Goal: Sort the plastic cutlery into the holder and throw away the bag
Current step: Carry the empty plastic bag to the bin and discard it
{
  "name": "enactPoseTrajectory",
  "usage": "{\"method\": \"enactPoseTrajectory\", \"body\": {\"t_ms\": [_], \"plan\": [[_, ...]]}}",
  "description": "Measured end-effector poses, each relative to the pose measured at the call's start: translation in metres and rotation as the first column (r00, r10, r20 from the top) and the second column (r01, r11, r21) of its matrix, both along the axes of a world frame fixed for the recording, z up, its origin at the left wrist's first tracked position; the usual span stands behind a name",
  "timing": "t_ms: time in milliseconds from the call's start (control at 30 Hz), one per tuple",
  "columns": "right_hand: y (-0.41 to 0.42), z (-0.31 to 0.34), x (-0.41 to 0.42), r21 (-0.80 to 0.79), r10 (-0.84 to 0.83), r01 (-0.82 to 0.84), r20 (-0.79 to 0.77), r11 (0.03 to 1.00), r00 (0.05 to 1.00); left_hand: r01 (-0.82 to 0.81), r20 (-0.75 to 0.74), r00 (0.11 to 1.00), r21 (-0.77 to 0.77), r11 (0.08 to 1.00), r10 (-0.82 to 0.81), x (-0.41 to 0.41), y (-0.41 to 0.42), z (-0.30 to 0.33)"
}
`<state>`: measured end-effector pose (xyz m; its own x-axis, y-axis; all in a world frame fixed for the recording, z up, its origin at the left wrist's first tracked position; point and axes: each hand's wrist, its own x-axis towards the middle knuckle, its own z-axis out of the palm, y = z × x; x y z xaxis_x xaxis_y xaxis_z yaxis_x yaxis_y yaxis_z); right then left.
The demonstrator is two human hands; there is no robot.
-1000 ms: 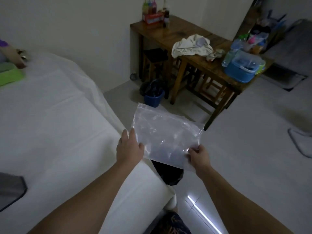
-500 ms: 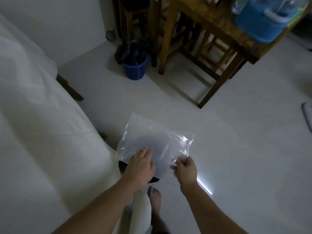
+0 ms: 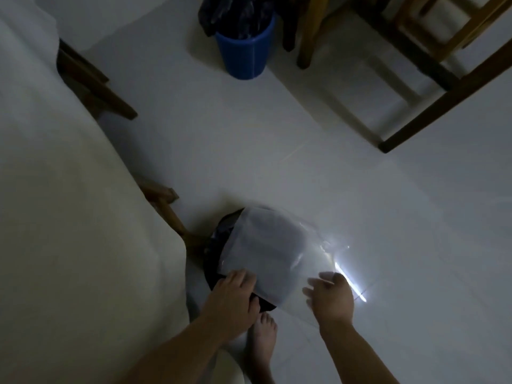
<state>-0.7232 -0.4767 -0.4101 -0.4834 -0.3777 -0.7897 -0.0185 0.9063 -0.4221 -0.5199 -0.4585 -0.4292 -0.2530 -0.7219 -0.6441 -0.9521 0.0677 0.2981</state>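
- Dim pale floor (image 3: 277, 162) beside a white-covered bed (image 3: 69, 217).
- Clear bag (image 3: 266, 253) spread flat over a dark-lined bin (image 3: 219, 236), ready for dropping.
- Left hand (image 3: 235, 295) pinching its near edge.
- Right hand (image 3: 329, 297) open, fingers splayed, letting go.

Dim room with a pale tiled floor (image 3: 277, 151). A blue bin (image 3: 243, 51) with a dark liner stands at top; right of it, wooden table legs (image 3: 443, 106); left of it, a white-sheeted bed (image 3: 69, 217).
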Motion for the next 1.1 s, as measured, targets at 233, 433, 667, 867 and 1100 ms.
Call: {"method": "enactPoseTrajectory", "body": {"t_ms": [233,433,667,867,1100], "plan": [[0.005,-0.031,0.011,0.225,0.395,-0.360,-0.140,0.906,0.908,0.055,-0.008,0.998,0.260,0.964,-0.055,-0.004,0.014,-0.062],[0.032,-0.080,0.003,0.308,0.342,-0.303,-0.084,0.902,0.936,0.057,0.045,0.996,0.273,0.960,-0.072,-0.016,0.027,-0.088],[0.033,-0.088,0.009,0.255,0.416,-0.391,-0.050,0.884,0.908,-0.326,-0.181,0.940,-0.234,0.916,0.288,-0.040,0.013,-0.082],[0.026,-0.068,0.025,0.083,0.452,-0.455,0.052,0.886,0.890,-0.229,-0.107,0.964,0.138,0.963,0.245,-0.042,-0.013,-0.108],[0.018,-0.077,0.024,0.051,0.463,-0.467,0.082,0.883,0.883,-0.123,-0.083,0.986,0.247,0.961,0.147,-0.036,-0.029,-0.125]]}}
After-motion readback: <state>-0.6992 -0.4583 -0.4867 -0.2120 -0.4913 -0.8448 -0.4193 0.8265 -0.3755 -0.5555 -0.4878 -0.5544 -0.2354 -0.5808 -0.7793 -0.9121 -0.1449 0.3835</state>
